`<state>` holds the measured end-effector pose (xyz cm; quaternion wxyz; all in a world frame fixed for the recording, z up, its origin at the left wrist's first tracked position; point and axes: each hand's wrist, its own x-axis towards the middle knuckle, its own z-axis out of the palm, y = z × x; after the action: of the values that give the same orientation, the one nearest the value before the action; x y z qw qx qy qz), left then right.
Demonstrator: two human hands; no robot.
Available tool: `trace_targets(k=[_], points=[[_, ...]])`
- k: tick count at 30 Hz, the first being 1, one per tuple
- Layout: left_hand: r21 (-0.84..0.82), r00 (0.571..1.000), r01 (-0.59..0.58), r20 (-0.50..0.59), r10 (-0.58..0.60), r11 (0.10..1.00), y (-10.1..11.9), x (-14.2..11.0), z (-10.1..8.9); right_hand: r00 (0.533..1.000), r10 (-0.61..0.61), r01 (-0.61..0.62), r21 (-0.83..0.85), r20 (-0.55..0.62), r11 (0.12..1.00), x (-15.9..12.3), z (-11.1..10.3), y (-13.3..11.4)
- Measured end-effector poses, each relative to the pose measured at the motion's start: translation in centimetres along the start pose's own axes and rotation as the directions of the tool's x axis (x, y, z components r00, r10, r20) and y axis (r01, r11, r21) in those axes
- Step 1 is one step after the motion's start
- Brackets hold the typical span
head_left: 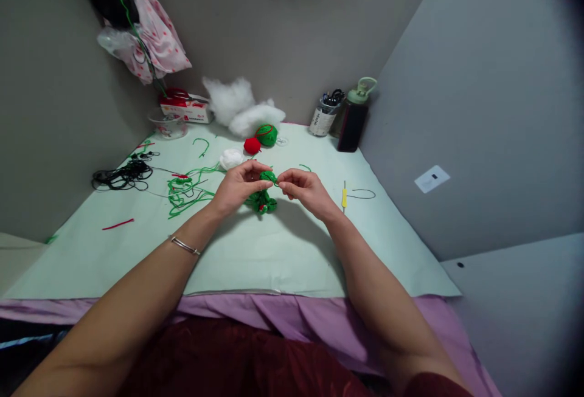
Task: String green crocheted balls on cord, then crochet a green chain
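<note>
"Specifying the hold: what does each hand have?"

"Left hand (236,188): thumb and fingers pinching the upper part of the green yarn piece (260,198). Right hand (306,191): thumb and fingertips pressed together at the piece's right edge. The piece is at the middle of the table (274,263)."

"Handling properties?"

"Judged light, soft and not slippery; loops may stretch or snag. Grip the thick body, not a single strand."

"Nearby items?"

"Far side: white yarn ball (231,158). Right side: yellow-handled tool (344,197)."
</note>
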<state>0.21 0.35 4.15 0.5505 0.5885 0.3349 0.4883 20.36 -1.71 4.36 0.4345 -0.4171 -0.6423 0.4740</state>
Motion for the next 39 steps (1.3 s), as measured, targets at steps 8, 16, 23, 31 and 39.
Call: trace_targets(k=[8,16,23,31,39], points=[[0.082,1.000,0.009,0.018,-0.011,0.997,0.4,-0.2,-0.1,0.998,0.055,-0.056,0.053,0.030,0.997,-0.2,-0.4,-0.9],[0.014,0.996,0.088,0.023,-0.088,0.996,0.3,-0.2,0.3,0.998,0.055,-0.055,0.097,0.008,0.994,0.0,0.5,0.2],[-0.050,0.992,0.123,0.046,-0.121,0.991,-0.1,-0.4,0.5,0.999,-0.014,0.007,0.183,0.040,0.983,0.2,0.3,0.6],[-0.119,0.995,0.104,0.016,-0.103,0.987,-0.6,-0.3,0.5,0.998,-0.038,0.029,0.193,0.043,0.981,0.2,0.1,0.3],[-0.109,0.998,0.026,-0.045,-0.031,0.994,-1.1,-0.3,0.7,0.995,-0.059,0.049,0.117,0.084,0.992,-0.1,0.1,-0.3]])
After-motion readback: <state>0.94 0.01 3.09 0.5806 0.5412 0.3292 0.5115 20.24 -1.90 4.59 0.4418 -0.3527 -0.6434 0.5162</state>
